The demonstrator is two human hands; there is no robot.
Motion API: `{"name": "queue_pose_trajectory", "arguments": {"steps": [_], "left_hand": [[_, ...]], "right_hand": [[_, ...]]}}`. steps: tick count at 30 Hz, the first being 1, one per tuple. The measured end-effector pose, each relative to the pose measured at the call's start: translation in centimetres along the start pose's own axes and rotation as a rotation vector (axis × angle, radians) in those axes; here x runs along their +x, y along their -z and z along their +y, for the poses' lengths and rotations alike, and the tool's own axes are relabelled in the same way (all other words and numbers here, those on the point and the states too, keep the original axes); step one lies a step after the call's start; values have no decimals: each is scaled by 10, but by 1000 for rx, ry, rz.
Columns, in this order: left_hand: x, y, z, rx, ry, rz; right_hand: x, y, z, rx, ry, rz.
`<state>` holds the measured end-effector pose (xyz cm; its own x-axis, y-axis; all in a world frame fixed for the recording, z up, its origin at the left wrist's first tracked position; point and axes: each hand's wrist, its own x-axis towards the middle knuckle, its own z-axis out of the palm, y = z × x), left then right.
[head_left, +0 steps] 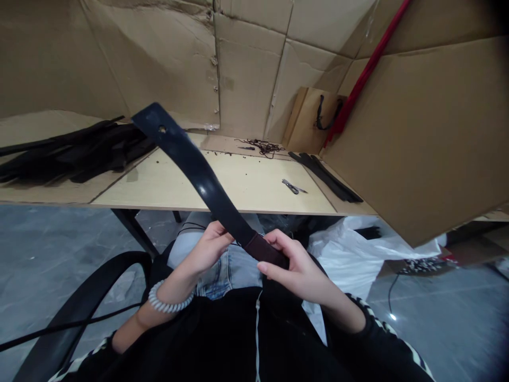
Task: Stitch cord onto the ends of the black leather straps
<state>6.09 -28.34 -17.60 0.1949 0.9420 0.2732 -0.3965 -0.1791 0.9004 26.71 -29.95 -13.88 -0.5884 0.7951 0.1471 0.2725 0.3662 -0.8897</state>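
A long black leather-like strap [204,185] slants up and away from my lap, with a small hole near its far, squared end. Around its near end is a dark brown wrapped section [261,249]. My right hand [292,262] grips this brown section, thumb on top and fingers along the far side. Close to the strap's left edge, my left hand [212,241] is closed in a pinch. A thin dark cord [191,225] loops out by its fingers and shows again between them and the strap.
Dark strips [79,148] are heaped on the table's left. Small thread snips [293,187], more black strips [326,178] and a tangle of brown cord [264,147] lie on the table [222,183]. Cardboard walls [250,69] stand behind. A white plastic bag [350,254] hangs below right.
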Motion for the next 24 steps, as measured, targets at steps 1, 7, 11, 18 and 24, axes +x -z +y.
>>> {"name": "queue_pose_trajectory", "arguments": {"steps": [1, 7, 11, 18, 24], "left_hand": [[2, -1, 0, -67, 35, 35], [1, -8, 1, -85, 81, 10], [-3, -10, -1, -51, 28, 28], [-9, -13, -2, 165, -2, -39], [-11, -30, 3, 410, -57, 48]], "right_hand": [[3, -1, 2, -1, 6, 17], [20, -5, 14, 193, 67, 124], [22, -7, 14, 330, 23, 37], [21, -5, 20, 212, 83, 147], [21, -5, 19, -316, 157, 363]]}}
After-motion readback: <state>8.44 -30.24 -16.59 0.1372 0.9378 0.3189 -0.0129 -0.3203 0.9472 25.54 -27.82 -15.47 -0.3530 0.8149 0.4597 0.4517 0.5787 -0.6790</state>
